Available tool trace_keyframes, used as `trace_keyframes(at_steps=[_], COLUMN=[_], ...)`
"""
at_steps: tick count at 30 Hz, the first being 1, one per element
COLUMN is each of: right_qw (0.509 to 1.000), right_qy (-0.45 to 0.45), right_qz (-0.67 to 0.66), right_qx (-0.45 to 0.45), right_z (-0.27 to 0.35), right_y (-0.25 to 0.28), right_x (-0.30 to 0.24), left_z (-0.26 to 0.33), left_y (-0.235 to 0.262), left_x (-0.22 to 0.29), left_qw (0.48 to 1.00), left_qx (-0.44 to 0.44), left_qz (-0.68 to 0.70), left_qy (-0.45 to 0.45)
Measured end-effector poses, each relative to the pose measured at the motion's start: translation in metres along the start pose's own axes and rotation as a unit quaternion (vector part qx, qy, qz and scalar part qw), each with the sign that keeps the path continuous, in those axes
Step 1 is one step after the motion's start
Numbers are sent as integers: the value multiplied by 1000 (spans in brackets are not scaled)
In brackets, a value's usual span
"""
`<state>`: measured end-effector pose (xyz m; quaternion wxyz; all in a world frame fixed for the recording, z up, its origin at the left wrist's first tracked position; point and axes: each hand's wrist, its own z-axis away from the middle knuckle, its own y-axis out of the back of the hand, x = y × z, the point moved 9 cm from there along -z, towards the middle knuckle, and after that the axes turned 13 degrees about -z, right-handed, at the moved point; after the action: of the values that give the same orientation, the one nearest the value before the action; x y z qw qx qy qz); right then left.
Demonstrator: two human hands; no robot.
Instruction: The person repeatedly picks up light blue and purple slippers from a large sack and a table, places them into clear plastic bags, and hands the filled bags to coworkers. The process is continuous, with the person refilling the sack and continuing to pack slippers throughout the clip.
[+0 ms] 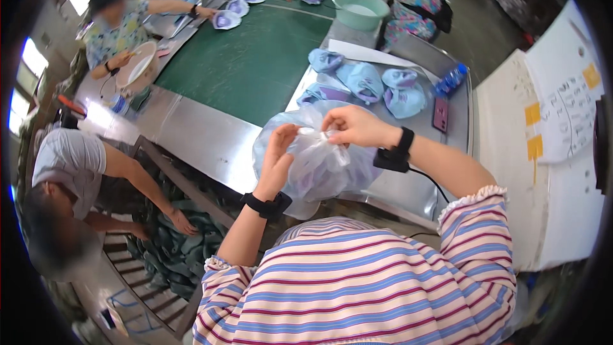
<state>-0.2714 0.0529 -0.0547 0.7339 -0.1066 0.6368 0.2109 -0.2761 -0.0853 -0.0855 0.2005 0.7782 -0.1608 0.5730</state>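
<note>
A clear plastic bag point(319, 166) filled with pale blue and purple pieces rests on the metal table edge in front of me. My right hand point(354, 126) pinches the gathered neck of the bag at its top. My left hand point(276, 156) lies against the bag's left side, fingers pointing up toward the neck. Both wrists carry black bands; a cable runs from the right one.
Loose blue and purple pieces point(364, 80) lie on the metal table point(204, 134) beyond the bag, with a phone point(440, 114) and water bottle point(451, 78) to the right. A green belt point(255, 57) runs away with other people working. A person at left reaches into dark green items point(172, 249).
</note>
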Motion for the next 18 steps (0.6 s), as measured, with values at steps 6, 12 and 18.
trace_keyframes(at_steps=[6,12,18], right_qw=[917,908,994], right_qy=[206,212,9], right_qz=[337,347,-73], right_qx=[59,101,83], right_z=[25,51,30], right_y=[-7,72,106], right_x=[-50,-85,0], left_z=[0,9,-11], left_y=[-35,41,-13], left_x=[1,-44,12], left_qw=[890,811,840], left_qx=[6,131,100], left_qz=[-455,-570,-526], left_qy=[-38,15,-86])
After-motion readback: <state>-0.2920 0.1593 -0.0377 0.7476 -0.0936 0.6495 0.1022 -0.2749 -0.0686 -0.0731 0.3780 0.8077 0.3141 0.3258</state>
